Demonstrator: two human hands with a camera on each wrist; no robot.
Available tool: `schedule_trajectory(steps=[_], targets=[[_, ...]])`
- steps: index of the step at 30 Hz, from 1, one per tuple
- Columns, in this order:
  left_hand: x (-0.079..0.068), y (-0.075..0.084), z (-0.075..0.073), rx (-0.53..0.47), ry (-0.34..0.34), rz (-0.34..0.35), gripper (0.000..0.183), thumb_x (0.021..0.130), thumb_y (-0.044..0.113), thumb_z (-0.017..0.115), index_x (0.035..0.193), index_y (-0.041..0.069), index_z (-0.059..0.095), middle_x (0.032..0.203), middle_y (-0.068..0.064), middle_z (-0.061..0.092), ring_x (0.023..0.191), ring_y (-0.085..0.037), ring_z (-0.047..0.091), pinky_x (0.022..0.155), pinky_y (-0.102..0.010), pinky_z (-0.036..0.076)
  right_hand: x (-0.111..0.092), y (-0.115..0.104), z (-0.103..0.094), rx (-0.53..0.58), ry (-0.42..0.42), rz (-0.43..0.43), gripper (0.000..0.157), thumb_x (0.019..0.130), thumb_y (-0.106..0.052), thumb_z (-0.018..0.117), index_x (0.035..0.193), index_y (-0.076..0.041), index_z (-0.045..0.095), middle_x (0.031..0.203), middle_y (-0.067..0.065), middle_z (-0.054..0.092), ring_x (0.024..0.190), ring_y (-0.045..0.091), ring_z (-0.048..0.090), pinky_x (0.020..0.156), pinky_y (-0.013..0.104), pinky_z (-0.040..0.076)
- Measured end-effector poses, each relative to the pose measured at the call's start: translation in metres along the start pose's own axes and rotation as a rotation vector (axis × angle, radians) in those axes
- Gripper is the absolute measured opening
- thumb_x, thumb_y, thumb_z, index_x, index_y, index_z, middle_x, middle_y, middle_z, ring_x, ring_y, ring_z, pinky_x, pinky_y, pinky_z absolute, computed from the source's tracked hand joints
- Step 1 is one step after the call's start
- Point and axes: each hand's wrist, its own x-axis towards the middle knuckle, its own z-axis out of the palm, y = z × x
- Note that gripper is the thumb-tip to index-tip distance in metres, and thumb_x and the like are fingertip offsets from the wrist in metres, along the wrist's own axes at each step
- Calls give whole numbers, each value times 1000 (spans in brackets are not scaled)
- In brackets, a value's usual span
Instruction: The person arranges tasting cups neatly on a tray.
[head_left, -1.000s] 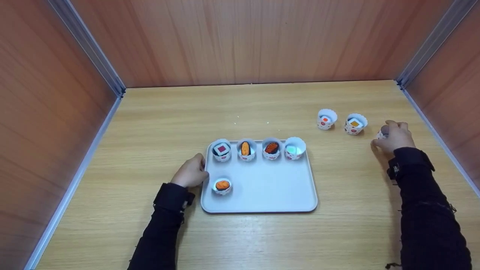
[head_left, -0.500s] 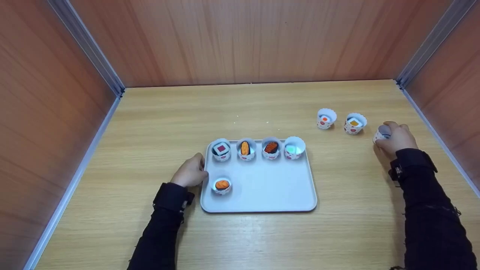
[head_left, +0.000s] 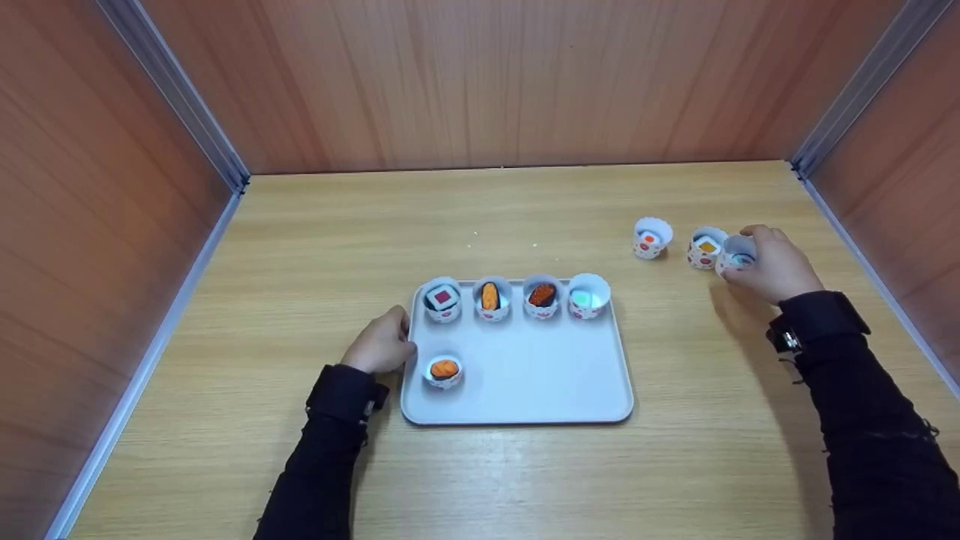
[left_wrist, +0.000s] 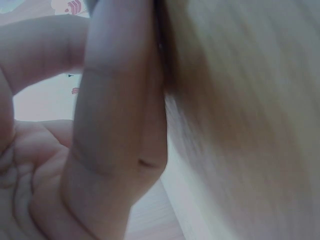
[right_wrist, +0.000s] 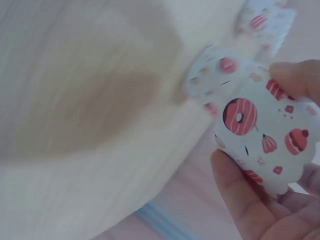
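Observation:
My right hand holds a white paper baking cup between thumb and fingers, off the table. In the right wrist view this baking cup shows red doughnut and cupcake prints; its contents are hard to make out. Just left of it stands a cup with a yellow-topped sushi piece; farther left is a cup with an orange-topped piece. My left hand grips the left rim of a white tray. In the left wrist view, my fingers fill much of the frame.
Along the tray's back edge stand several filled cups, among them one with a dark red-topped piece and one with a pale green piece. A cup with an orange-topped piece sits at front left. Wooden panels enclose the table.
My right hand has taken hold of the rightmost cup, lifted it and moved it left, close to the cup beside it. My left hand and the tray have stayed in place.

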Motion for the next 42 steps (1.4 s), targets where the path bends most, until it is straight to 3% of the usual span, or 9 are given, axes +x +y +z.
schedule_trajectory(steps=[12, 24, 33, 42], targets=[[0, 1, 0, 19, 9, 6, 18, 81, 0, 56, 96, 1, 47, 76, -4, 48, 60, -17, 49, 51, -25, 39, -15, -67, 8, 28, -27, -166, 72, 84, -22, 74, 139, 7, 38, 130, 30, 48, 113, 45, 51, 94, 62, 43], [0, 1, 0, 5, 6, -9, 18, 82, -1, 56, 98, 1, 48, 76, -5, 48, 62, -18, 50, 52, -26, 39, -35, -134, 45, 40, -46, -528, 67, 78, -19, 81, 132, 3, 48, 125, 19, 57, 114, 33, 57, 95, 50, 49], [0, 0, 0, 11, 11, 14, 18, 81, 0, 55, 98, 1, 48, 76, -4, 48, 61, -18, 49, 52, -25, 39, -50, -180, 78, 101, -242, -612, 65, 78, -24, 80, 133, -7, 49, 128, 10, 57, 110, 23, 60, 92, 40, 53], [1, 3, 0, 11, -1, 3, 18, 83, 1, 56, 99, 1, 48, 78, -5, 49, 64, -19, 50, 53, -26, 40, -57, -209, 117, 3, -376, -698, 68, 80, -23, 79, 137, -4, 46, 131, 11, 57, 118, 23, 57, 100, 38, 49]])
